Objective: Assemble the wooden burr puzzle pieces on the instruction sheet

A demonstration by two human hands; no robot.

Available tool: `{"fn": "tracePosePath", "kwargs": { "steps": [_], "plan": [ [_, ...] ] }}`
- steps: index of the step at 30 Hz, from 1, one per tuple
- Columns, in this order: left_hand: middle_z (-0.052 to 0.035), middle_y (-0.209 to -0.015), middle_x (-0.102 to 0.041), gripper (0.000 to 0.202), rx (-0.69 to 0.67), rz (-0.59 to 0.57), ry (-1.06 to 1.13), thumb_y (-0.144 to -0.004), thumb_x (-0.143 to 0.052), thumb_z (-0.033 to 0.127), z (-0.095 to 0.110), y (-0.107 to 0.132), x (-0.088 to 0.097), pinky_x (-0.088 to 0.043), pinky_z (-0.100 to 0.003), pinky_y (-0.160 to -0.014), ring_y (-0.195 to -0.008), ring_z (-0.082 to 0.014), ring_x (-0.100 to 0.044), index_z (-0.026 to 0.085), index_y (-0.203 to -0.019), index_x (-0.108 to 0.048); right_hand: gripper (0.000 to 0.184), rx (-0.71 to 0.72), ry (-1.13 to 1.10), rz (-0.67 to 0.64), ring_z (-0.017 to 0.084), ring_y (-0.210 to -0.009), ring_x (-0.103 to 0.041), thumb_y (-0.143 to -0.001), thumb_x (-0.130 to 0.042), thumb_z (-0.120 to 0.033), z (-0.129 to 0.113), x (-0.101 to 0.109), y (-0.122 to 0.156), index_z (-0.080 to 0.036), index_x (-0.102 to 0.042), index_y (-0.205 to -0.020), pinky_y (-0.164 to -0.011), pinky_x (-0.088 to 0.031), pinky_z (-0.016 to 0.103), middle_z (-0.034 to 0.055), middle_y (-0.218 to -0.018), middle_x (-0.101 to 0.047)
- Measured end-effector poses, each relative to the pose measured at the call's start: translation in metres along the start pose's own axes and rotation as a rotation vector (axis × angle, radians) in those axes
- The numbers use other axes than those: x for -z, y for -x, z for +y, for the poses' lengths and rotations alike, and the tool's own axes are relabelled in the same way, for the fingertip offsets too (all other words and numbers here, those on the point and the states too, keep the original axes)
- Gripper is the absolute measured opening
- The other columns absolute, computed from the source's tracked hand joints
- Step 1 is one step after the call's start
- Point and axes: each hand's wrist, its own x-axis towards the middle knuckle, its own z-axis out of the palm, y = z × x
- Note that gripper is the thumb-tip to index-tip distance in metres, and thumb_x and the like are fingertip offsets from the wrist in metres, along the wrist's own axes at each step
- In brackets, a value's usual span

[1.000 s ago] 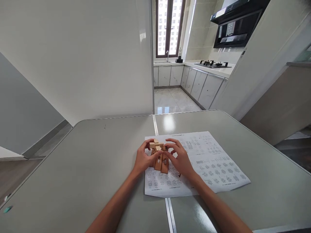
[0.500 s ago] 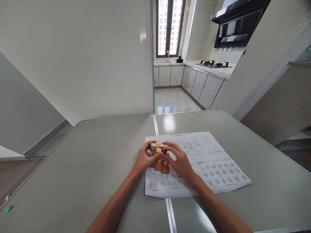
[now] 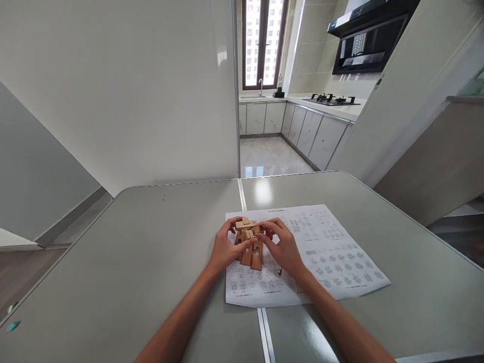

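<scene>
Between my hands sits a small wooden block assembly (image 3: pixel 256 254), with brown slotted pieces below and pale pieces on top. It rests over a large printed sheet (image 3: pixel 340 257) covered in small diagrams. My left hand (image 3: pixel 226 245) is closed around the assembly's left side, its thumb along the front and its fingers behind. My right hand (image 3: pixel 282 247) grips the right side, thumb and index finger on the upper pale pieces. Fingers hide part of the blocks. A small dark object (image 3: pixel 280 272) lies on the sheet beside my right hand.
The sheet lies on a grey table (image 3: pixel 151 262) with a metal seam (image 3: pixel 265 335) down its middle. A small teal object (image 3: pixel 13 326) is at the far left edge. Past the table are a white wall (image 3: pixel 162 101) and a kitchen with a stove (image 3: pixel 333 100).
My right hand has shifted slightly right, its fingers lifting and spreading a little on the upper pieces. More of the pale blocks now shows. My left hand stays almost still.
</scene>
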Motion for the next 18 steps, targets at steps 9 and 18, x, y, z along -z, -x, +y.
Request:
{"fn": "tracePosePath", "kwargs": {
  "steps": [9, 18],
  "plan": [
    [-0.0045, -0.122, -0.069, 0.06, -0.096, -0.028, -0.053, -0.073, -0.087, 0.042, 0.0025, 0.0014, -0.0001, -0.047, -0.035, -0.092, -0.101, -0.0224, -0.061, 0.026, -0.125, -0.062, 0.022, -0.042, -0.03, -0.056, 0.023, -0.09, -0.069, -0.101, -0.059, -0.037, 0.001, -0.0001, 0.0018, -0.026, -0.07, -0.116, -0.075, -0.056, 0.036, 0.0057, -0.102, -0.074],
    [-0.0058, -0.123, -0.068, 0.06, -0.168, -0.101, -0.101, -0.075, -0.088, 0.04, 0.0009, 0.0038, -0.0004, -0.049, -0.037, -0.095, -0.109, -0.0247, -0.064, 0.027, -0.127, -0.061, 0.021, 0.005, -0.057, -0.108, 0.022, -0.086, -0.064, -0.102, -0.058, -0.036, -0.0023, 0.0031, 0.0009, -0.029, -0.07, -0.118, -0.077, -0.055, 0.037, 0.005, -0.1, -0.071]
  ]
}}
